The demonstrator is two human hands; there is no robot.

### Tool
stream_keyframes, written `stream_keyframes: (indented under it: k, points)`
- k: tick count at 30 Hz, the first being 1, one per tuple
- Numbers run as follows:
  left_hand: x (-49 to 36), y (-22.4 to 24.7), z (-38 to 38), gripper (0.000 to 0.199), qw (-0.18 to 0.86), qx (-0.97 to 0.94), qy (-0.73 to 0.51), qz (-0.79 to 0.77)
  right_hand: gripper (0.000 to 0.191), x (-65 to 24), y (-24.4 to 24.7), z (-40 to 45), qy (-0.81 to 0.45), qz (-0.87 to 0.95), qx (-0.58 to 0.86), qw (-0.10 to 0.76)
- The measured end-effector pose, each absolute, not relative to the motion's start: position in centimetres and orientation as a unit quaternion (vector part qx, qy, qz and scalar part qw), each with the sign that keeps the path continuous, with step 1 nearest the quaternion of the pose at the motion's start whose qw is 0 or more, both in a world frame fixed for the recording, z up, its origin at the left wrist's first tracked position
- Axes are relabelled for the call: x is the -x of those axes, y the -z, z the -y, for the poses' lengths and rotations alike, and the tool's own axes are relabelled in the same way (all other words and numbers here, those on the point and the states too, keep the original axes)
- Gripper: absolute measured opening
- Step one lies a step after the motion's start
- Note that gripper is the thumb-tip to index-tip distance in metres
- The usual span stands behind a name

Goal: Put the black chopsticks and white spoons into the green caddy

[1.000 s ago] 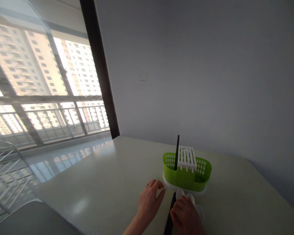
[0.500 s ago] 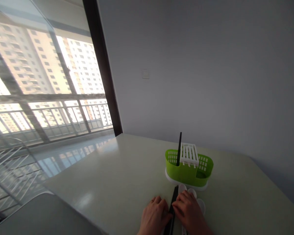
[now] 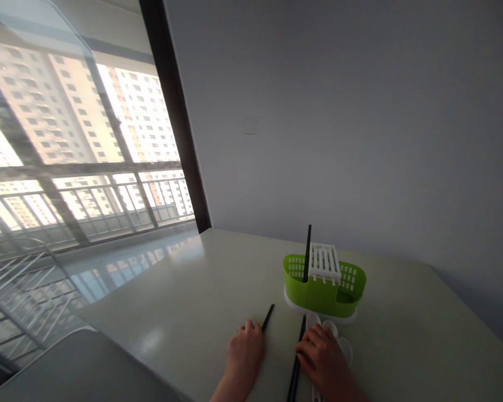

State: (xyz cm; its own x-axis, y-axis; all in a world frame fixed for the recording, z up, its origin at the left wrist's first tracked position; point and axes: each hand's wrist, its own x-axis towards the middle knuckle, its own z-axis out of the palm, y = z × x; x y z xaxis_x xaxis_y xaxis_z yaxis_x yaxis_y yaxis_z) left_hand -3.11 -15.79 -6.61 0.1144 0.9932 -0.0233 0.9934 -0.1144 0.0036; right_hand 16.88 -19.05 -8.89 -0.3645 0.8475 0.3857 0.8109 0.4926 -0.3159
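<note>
My left hand point(image 3: 246, 347) is closed around a black chopstick or a pair point(image 3: 267, 318), whose tip sticks out ahead of the fingers. My right hand point(image 3: 322, 354) lies curled low on the table, with its thumb against other black chopsticks point(image 3: 294, 378). Under and beyond its fingers are white spoons point(image 3: 313, 320), with another spoon bowl point(image 3: 345, 350) to its right. What the right fingers enclose is hidden. Past both hands stands a green utensil basket point(image 3: 318, 297) with a white base; a black chopstick point(image 3: 307, 254) stands upright in its left part.
A white slatted rack point(image 3: 325, 262) sits across the basket's middle. The pale table point(image 3: 184, 301) reaches to the grey wall point(image 3: 339, 128). At left are a grey chair back point(image 3: 75, 368), a metal wire rack point(image 3: 20, 296) and large windows.
My left hand has moved left, away from the right hand, with a black chopstick or pair in it. My right hand has stayed beside the other chopsticks and spoons.
</note>
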Motion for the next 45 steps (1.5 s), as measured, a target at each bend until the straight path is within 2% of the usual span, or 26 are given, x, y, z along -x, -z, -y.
stream_keyframes:
  k: [3, 17, 20, 24, 28, 32, 34, 39, 45]
  points:
    - [2.8, 6.5, 14.8, 0.039, -0.021, -0.736, 0.023, -0.677, 0.007, -16.9, 9.3, 18.9, -0.037, 0.827, 0.5, 0.256]
    - [4.5, 5.4, 12.4, 0.031, 0.054, -0.751, 0.032, -0.657, 0.007, -16.9, 9.7, 18.9, -0.016, 0.828, 0.484, 0.283]
    - [5.1, 4.0, 12.3, 0.02, 0.093, -0.76, -0.028, -0.642, 0.007, -16.9, 9.4, 18.9, -0.006, 0.83, 0.476, 0.291]
    - [5.2, 1.4, 12.8, 0.012, 0.227, -0.767, -0.184, -0.571, 0.009, -16.7, 9.1, 19.0, -0.013, 0.822, 0.466, 0.328]
    - [4.0, 0.0, 14.3, 0.01, 0.328, -0.743, -0.323, -0.486, 0.032, -16.1, 9.0, 19.4, -0.039, 0.823, 0.444, 0.352]
    - [2.6, 0.2, 16.1, 0.012, 0.382, -0.725, -0.36, -0.446, 0.047, -15.3, 9.6, 19.6, -0.022, 0.829, 0.423, 0.364]
    - [2.1, 0.5, 16.8, 0.011, 0.395, -0.728, -0.357, -0.432, 0.041, -14.9, 10.0, 19.5, 0.006, 0.823, 0.42, 0.382]
    - [1.9, 0.9, 17.2, 0.012, 0.392, -0.739, -0.335, -0.434, 0.01, -14.7, 10.3, 19.1, 0.017, 0.809, 0.442, 0.387]
    - [2.9, -1.8, 15.8, 0.017, 0.325, -0.759, -0.371, -0.426, 0.02, -15.3, 10.2, 18.8, 0.022, 0.809, 0.443, 0.385]
